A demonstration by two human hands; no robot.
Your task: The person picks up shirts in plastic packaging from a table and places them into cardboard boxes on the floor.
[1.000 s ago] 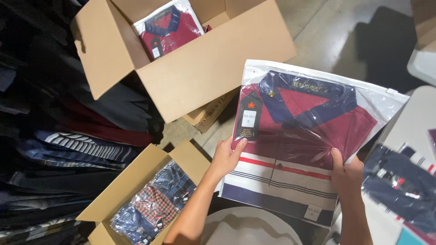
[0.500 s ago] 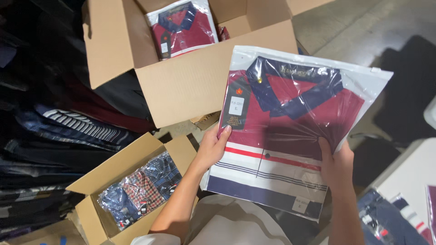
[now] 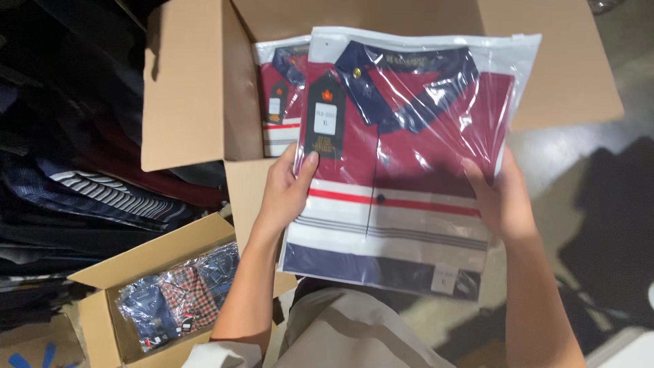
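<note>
- At the far left, a dark heap of folded clothes, with a navy garment striped in white [image 3: 95, 191] on top, fills the edge of the view and crowds both boxes on that side.
- Low on the left stands a small open cardboard box [image 3: 102, 320] holding plaid shirts in clear bags [image 3: 178, 293]; its flaps stand open, and its right wall is just beside the left forearm.
- Above it, a large open cardboard box [image 3: 184, 95] has its left flap raised and its right flap spread towards the grey floor [image 3: 565, 157]. Inside lies a bagged maroon polo shirt [image 3: 281, 102], partly covered by the one in hand.
- The left hand [image 3: 286, 191] comes up from below with the forearm angled to the right; its thumb presses the front of the held bag beside a dark hang tag [image 3: 325, 116], and its fingers are hidden behind, so it grips the bag's left edge.
- The clear plastic bag with a folded maroon polo shirt, navy collar and white-and-navy striped lower part [image 3: 409, 157], is held flat and facing up, over the large box's mouth and near wall; its bottom edge is over the person's lap.
- The right hand [image 3: 501, 197] clasps the bag's right edge, thumb on the front and fingers behind.
- To the right of that hand, the floor lies bare, crossed by a dark shadow.
</note>
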